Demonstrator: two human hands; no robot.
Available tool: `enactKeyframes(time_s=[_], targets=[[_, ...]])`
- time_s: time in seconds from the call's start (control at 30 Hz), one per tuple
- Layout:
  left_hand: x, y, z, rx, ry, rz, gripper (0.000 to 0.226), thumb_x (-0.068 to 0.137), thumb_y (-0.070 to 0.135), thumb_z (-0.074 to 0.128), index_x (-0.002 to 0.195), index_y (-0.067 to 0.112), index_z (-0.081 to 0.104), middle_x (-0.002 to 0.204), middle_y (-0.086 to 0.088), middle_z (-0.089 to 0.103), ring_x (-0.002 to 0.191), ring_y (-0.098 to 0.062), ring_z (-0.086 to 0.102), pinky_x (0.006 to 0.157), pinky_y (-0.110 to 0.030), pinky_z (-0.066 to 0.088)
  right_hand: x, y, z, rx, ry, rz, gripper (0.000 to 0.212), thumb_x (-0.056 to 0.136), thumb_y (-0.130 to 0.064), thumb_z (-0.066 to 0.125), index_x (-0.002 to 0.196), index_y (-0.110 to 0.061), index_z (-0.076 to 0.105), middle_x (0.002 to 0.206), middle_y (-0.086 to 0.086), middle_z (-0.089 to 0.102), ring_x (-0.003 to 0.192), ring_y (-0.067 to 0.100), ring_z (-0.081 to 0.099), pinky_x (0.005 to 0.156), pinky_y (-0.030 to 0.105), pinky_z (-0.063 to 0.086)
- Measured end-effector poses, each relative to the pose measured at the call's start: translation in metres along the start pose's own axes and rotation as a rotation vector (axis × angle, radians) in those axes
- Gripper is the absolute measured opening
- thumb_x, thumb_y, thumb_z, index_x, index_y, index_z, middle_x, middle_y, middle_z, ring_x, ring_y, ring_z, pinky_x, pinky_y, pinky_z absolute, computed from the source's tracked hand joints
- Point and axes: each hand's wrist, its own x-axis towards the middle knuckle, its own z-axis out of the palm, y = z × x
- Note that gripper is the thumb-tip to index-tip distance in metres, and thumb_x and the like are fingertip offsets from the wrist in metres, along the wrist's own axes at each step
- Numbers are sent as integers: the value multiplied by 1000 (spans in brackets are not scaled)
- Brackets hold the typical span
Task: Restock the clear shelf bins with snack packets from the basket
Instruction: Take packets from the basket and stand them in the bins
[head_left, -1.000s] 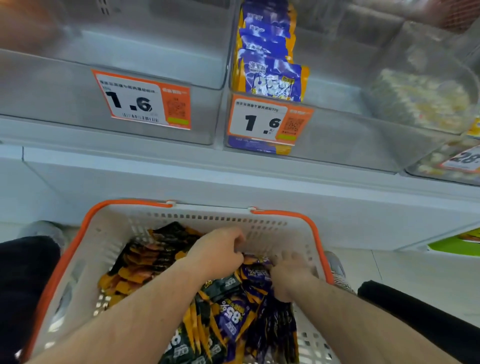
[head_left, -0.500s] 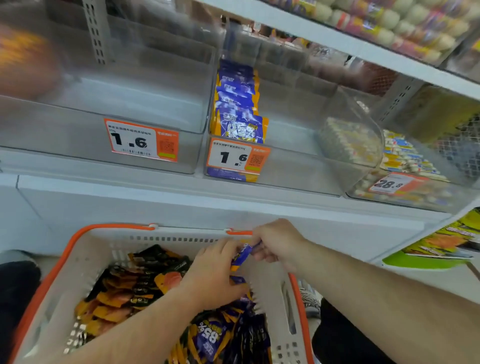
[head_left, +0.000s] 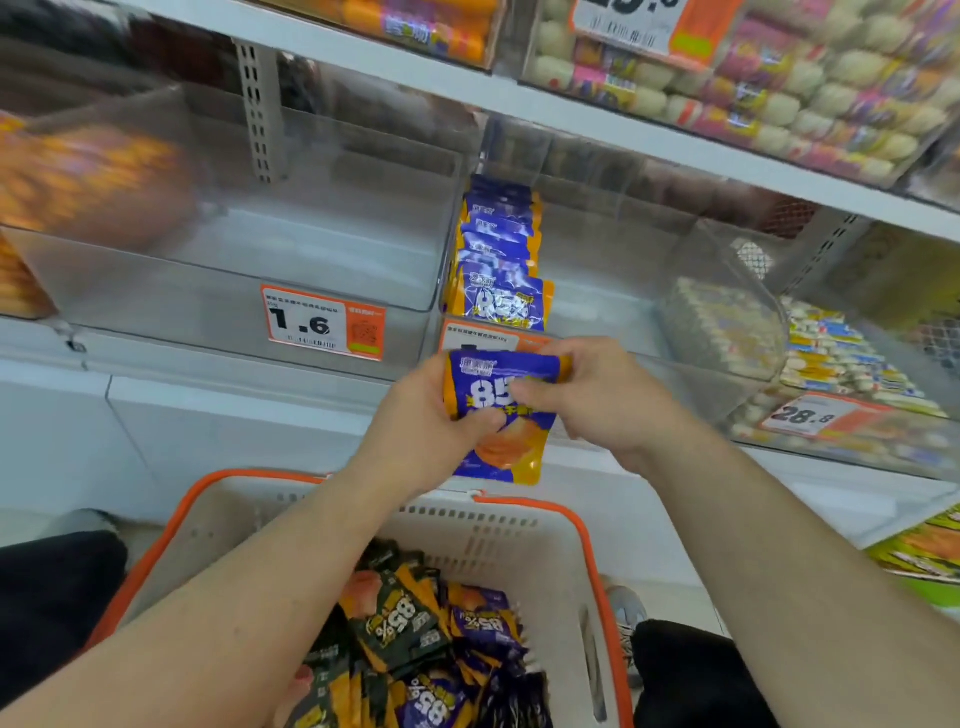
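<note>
A purple and orange snack packet (head_left: 501, 415) marked "85" is held upright between both hands, just above the basket and in front of the middle clear bin (head_left: 587, 306). My left hand (head_left: 415, 421) grips its left side; my right hand (head_left: 597, 400) pinches its upper right corner. Inside that bin stands a row of matching purple packets (head_left: 496, 260). The white basket with an orange rim (head_left: 524, 535) sits below, holding several purple packets (head_left: 483, 623) and dark green ones (head_left: 395, 618).
A clear bin (head_left: 291, 218) with a 1.6 price tag (head_left: 322, 322) is to the left. Right of the middle bin are bins of wrapped sweets (head_left: 722, 327) with a 28.8 tag (head_left: 810, 415). An upper shelf (head_left: 467, 83) carries more bins. My dark-clad knees flank the basket.
Both hands have risen out of the basket with a purple packet and now hold it up in front of the middle bin. The view has tilted upward, showing more shelving.
</note>
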Motion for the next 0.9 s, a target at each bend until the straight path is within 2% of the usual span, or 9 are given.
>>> enactKeyframes(time_s=[0.07,0.13,0.23,0.33,0.47,0.57,0.73,0.83,0.9], targets=[[8,7,-4,15,28,36,45,72,16,82,106,36,60,96,15,74,89,-5,70,83,-33,56,8,-8,-4,-52,132,-129,5,81,-14,77,79,-17,74,66,1,70,55,5,58,54,32,51],[15,13,-8,-17,33,35,49,72,18,82,114,28,59,102,9,73,94,-6,69,85,-28,54,18,-17,-13,-18,325,-277,12,74,-22,76,67,-23,66,60,-1,66,56,11,60,56,32,48],[18,16,-13,-72,95,21,48,79,7,79,116,20,51,106,4,69,99,-5,65,78,-5,45,27,-32,-25,82,564,-519,18,75,-26,71,74,-32,54,71,8,65,69,26,68,61,43,52],[17,11,-12,-58,132,32,49,79,5,78,113,25,49,107,5,68,101,-6,63,76,-3,43,38,-37,-32,76,667,-650,19,81,-21,63,81,-34,49,74,-10,56,67,19,54,64,38,48],[14,2,-10,-14,135,31,43,79,5,77,95,33,49,104,11,67,99,-4,63,78,-9,44,60,-27,-30,-157,703,-483,22,85,-16,60,76,-33,48,67,-13,52,63,12,51,66,31,47],[10,-3,-11,25,102,15,37,80,6,76,91,33,53,101,15,68,97,-2,64,85,-20,47,69,-15,-16,-289,480,-235,15,93,-10,55,88,-22,62,74,-3,59,63,9,57,61,25,49],[2,-14,-8,130,-27,-76,29,82,14,75,91,34,55,100,14,68,96,-3,63,81,-16,48,76,-7,-11,-464,385,-74,24,93,-26,57,112,-17,69,108,4,69,101,25,63,80,29,49],[-1,-25,-5,185,-128,-141,27,84,17,73,93,35,55,103,15,67,94,-2,62,76,-19,49,73,1,-8,-525,579,-101,46,91,-32,62,134,-17,55,131,8,57,117,25,55,93,31,43],[-5,-36,-1,224,-186,-192,25,85,18,72,95,33,56,104,13,66,93,-3,62,68,-20,51,62,6,2,-526,838,-420,34,87,-22,61,119,-9,61,119,14,55,103,23,55,84,36,47]])
